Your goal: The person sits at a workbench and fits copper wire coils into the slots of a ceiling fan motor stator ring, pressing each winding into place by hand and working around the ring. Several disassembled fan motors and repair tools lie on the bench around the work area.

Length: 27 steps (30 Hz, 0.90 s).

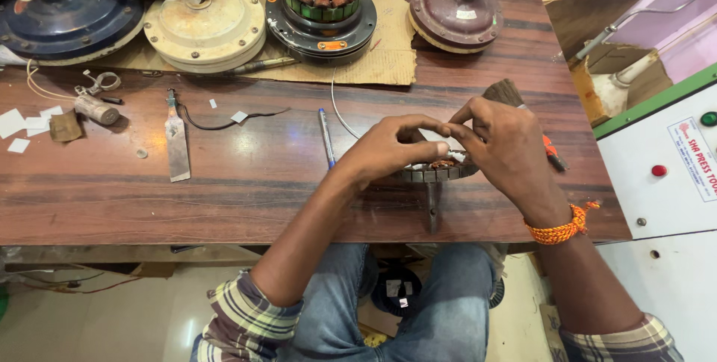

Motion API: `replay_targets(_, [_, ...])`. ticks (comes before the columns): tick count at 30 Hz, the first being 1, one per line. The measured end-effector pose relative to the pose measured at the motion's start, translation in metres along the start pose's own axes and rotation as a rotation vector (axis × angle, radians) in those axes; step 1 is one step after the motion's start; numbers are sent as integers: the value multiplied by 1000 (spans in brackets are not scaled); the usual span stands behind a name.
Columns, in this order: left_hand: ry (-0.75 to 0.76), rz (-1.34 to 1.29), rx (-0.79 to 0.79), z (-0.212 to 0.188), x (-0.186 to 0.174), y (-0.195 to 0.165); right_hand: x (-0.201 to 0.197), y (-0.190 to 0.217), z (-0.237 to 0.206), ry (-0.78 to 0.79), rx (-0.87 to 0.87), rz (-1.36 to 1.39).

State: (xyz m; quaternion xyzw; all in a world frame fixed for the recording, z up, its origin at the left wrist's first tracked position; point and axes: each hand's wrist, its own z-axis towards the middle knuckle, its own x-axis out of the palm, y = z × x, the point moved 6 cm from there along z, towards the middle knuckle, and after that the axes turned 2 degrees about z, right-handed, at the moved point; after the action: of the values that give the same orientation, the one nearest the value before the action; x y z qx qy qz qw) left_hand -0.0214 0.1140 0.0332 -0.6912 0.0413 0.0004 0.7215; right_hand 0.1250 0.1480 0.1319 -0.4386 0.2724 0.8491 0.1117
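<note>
We note the left hand [392,149] and right hand [504,145] meeting over a round slotted stator core [437,171] near the front edge of the wooden table [246,197], fingertips pressed together, pinching something small we cannot make out. A blue pen [326,138] lies just left of the hands; a flat metal blade [177,145] lies well apart, with bare tabletop between. Fan motors [321,3] line the far edge.

Stator [437,173]: mostly hidden under my left hand [388,149] and right hand [508,149] | brush [504,93]: handle concealed | blue fan housing [67,18]: cut off at edge
</note>
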Motion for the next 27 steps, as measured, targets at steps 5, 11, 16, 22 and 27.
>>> replay_targets(5, [-85,204,33,10,5,-10,2,4,4,19,-18,-28])
replay_targets(11, [25,8,127,15,6,8,-6,4,-24,188,363,2])
replay_targets(16, [18,126,201,9,-6,9,-23,17,-48,230,440,42])
replay_targets(22, [-13,291,227,4,-9,-4,-6,26,-60,199,330,138])
replay_targets(27, [-11,330,219,3,-8,-8,5,20,-71,213,415,-27])
